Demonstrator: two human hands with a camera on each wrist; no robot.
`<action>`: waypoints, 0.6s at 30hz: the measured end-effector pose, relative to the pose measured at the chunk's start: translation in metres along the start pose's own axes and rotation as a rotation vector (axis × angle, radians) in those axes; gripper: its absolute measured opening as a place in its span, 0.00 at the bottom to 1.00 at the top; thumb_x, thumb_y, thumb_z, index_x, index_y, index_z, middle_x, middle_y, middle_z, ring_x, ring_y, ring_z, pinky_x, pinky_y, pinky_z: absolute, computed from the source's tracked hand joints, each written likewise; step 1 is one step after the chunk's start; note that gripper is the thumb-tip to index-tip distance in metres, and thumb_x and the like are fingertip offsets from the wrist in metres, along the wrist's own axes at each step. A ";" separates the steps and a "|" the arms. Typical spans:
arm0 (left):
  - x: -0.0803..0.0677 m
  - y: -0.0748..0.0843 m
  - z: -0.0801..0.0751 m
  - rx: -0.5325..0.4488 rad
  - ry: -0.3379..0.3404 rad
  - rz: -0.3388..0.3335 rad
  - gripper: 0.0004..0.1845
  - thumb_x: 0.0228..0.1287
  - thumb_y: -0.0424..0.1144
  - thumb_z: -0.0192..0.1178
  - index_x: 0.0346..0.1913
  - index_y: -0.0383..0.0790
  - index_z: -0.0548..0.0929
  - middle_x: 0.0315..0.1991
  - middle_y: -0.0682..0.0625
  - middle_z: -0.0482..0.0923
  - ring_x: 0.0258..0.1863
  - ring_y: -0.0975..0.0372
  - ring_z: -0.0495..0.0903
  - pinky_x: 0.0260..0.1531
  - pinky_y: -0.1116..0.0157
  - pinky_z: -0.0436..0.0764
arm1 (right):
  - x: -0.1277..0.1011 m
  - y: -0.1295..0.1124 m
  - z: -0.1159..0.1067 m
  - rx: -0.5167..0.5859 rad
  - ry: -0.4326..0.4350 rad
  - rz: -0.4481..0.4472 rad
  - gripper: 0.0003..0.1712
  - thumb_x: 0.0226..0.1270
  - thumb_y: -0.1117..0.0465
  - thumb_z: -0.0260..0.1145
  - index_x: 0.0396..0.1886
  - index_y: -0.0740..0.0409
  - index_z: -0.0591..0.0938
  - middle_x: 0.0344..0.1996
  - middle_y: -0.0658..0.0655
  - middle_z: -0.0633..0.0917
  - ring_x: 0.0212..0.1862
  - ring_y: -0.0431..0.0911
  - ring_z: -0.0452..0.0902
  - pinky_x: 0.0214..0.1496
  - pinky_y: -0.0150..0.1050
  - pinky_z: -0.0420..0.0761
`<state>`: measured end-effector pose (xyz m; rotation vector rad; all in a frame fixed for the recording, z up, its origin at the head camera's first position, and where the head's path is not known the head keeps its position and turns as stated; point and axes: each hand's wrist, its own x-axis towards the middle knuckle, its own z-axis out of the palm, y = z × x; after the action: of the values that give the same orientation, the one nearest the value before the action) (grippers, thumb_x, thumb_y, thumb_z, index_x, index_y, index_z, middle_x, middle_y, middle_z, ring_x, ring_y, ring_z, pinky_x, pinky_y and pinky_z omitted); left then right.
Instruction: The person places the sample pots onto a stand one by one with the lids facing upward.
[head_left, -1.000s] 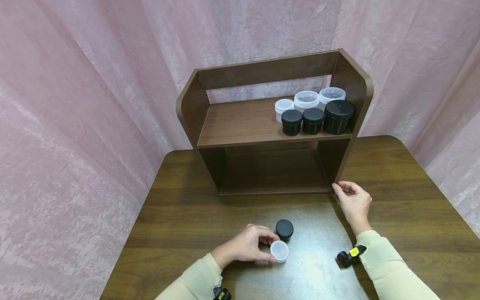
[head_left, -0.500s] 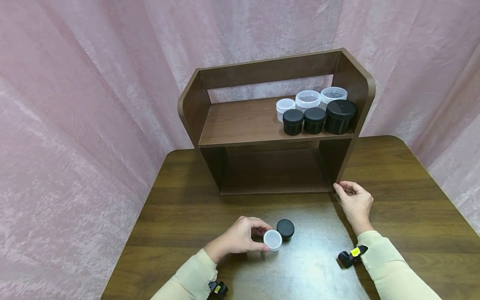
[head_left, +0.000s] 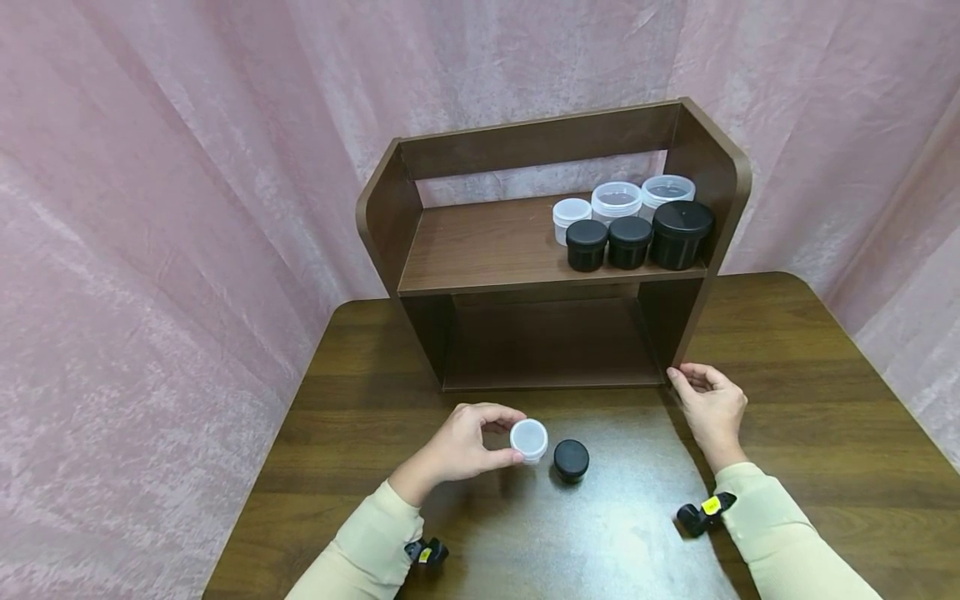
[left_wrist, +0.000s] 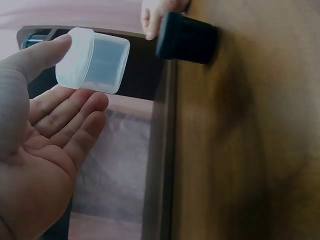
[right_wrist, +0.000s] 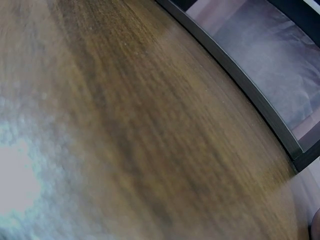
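Dark wood-grain surface point(head_left: 810, 392), glare patch near its front middle. Pink curtain point(head_left: 150, 208) wraps the back and both sides. Brown shelf point(head_left: 525, 250) at 12 o'clock, with white and black jars point(head_left: 630, 221) bunched at its right end. Left hand point(head_left: 461, 446) pinches a small white jar point(head_left: 528, 439) lifted off the surface; black jar point(head_left: 572, 459) sits just at its 3 o'clock. Right hand point(head_left: 708, 408) rests loosely curled, holding nothing, at the shelf's front right foot.
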<state>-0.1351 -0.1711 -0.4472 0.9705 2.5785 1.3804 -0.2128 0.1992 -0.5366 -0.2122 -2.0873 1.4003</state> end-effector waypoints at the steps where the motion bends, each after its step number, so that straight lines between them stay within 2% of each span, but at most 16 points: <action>1: 0.001 0.001 -0.002 -0.001 0.012 0.011 0.22 0.49 0.37 0.75 0.49 0.39 0.83 0.42 0.55 0.83 0.40 0.67 0.80 0.43 0.61 0.82 | 0.000 0.000 0.000 0.000 0.000 0.001 0.12 0.52 0.59 0.77 0.30 0.63 0.87 0.22 0.39 0.84 0.25 0.25 0.76 0.28 0.17 0.72; 6: 0.006 0.006 -0.008 0.015 0.088 0.066 0.21 0.50 0.37 0.74 0.48 0.40 0.83 0.40 0.55 0.83 0.38 0.66 0.80 0.38 0.64 0.81 | 0.001 0.002 0.000 -0.002 0.001 0.001 0.11 0.52 0.59 0.77 0.31 0.62 0.87 0.23 0.41 0.85 0.25 0.25 0.76 0.27 0.18 0.73; 9: 0.009 0.014 -0.012 0.008 0.138 0.096 0.20 0.49 0.34 0.74 0.47 0.37 0.83 0.39 0.51 0.83 0.37 0.62 0.80 0.37 0.64 0.82 | 0.001 0.001 -0.001 -0.002 -0.001 0.000 0.12 0.53 0.59 0.77 0.31 0.63 0.87 0.23 0.43 0.85 0.25 0.25 0.76 0.27 0.18 0.72; 16: 0.015 0.057 -0.031 -0.012 0.206 0.158 0.17 0.49 0.27 0.70 0.45 0.28 0.82 0.39 0.41 0.83 0.35 0.56 0.80 0.36 0.62 0.82 | 0.000 0.000 0.000 -0.006 -0.001 -0.003 0.11 0.52 0.59 0.77 0.30 0.62 0.87 0.23 0.43 0.85 0.25 0.25 0.76 0.27 0.18 0.73; 18: 0.017 0.063 -0.035 -0.022 0.217 0.168 0.17 0.49 0.26 0.69 0.45 0.27 0.81 0.39 0.40 0.82 0.36 0.55 0.80 0.36 0.59 0.82 | 0.000 0.000 0.000 -0.005 -0.001 -0.002 0.11 0.52 0.59 0.77 0.31 0.62 0.87 0.23 0.44 0.85 0.25 0.25 0.76 0.27 0.18 0.73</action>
<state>-0.1288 -0.1624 -0.3741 1.1151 2.6791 1.6370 -0.2124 0.1991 -0.5369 -0.2113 -2.0909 1.3946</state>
